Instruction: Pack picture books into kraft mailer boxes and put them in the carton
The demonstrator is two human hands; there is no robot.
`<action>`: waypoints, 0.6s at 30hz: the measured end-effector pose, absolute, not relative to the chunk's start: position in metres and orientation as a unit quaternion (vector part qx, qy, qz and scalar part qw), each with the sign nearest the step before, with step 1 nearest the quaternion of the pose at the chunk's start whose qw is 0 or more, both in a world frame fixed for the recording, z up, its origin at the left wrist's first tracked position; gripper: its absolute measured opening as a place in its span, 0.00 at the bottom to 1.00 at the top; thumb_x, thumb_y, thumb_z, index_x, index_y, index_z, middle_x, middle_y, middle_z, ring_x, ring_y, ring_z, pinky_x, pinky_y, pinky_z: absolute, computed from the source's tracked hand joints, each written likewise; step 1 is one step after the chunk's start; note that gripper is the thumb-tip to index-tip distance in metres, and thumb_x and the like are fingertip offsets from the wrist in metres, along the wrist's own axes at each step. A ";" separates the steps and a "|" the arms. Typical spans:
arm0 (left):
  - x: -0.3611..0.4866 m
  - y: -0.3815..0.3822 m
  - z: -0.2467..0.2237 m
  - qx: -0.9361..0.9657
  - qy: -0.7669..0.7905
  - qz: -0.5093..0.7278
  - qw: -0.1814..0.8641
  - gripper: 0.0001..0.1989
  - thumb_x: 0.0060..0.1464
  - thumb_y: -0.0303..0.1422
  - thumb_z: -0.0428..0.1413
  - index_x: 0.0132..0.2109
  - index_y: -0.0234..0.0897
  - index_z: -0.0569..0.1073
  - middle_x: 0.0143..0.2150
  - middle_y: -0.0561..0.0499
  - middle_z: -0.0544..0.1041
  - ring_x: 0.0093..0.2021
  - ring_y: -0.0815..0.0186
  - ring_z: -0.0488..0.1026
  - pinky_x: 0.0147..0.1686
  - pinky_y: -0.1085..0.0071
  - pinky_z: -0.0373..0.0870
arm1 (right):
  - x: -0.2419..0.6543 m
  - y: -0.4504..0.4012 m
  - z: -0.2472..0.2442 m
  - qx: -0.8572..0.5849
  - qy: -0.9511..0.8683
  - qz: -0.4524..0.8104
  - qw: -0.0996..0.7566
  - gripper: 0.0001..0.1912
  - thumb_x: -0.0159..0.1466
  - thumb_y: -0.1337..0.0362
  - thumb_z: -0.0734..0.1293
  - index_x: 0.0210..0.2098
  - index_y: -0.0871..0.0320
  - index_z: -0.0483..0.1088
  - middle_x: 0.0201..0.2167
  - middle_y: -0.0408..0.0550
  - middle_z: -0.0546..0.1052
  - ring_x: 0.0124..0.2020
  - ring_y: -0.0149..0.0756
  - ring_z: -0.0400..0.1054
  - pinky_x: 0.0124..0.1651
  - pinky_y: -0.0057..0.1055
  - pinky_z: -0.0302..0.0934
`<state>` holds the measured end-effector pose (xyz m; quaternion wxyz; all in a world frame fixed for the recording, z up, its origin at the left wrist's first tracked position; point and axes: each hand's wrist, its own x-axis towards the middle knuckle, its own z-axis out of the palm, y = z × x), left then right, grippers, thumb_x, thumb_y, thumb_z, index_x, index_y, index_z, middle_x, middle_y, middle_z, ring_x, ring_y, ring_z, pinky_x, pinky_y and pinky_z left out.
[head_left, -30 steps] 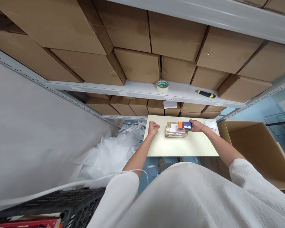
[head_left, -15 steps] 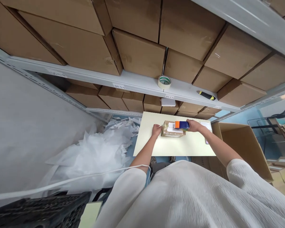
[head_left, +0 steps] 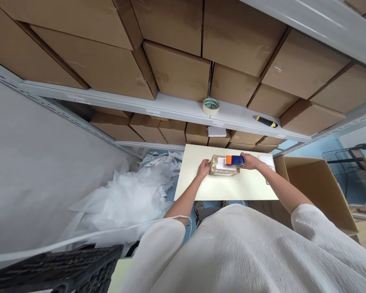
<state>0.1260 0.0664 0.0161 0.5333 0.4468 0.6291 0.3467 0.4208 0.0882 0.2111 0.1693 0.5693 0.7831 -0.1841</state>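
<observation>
A small cardboard box [head_left: 215, 171] lies on the pale yellow tabletop [head_left: 195, 189], with shiny tape on its left part and white labels on top. Beside its left end is my left hand [head_left: 203, 168], fingers stretched toward the box edge; whether they touch it is too small to tell. My right hand [head_left: 249, 161] is closed around a blue tape dispenser [head_left: 236, 160] with an orange front. The dispenser sits over the right part of the box top, its front reaching across the labels. My right fingers are partly hidden behind its handle.
A tape roll [head_left: 211, 106] and a yellow-black utility knife [head_left: 265, 121] lie on the shelf [head_left: 177, 106] ahead, among cardboard boxes. Right of the table stands a large open carton [head_left: 320, 187]. White packing sheets [head_left: 128, 199] heap at the left; a black crate [head_left: 88, 264] is below.
My left hand's fingers have loosened from a pinch and stretched toward the box's left end. My right hand and the tape dispenser stay nearly in place on the box. The view has shifted slightly.
</observation>
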 end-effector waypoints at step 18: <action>0.131 0.073 0.095 0.815 0.483 0.028 0.320 0.50 0.63 0.42 0.62 0.82 0.41 0.44 0.83 0.38 0.50 0.84 0.51 0.41 0.80 0.46 0.40 | 0.417 0.080 0.228 0.574 0.764 -0.211 0.204 0.23 0.64 0.56 0.74 0.55 0.52 0.68 0.52 0.56 0.82 0.48 0.49 0.78 0.39 0.34 0.63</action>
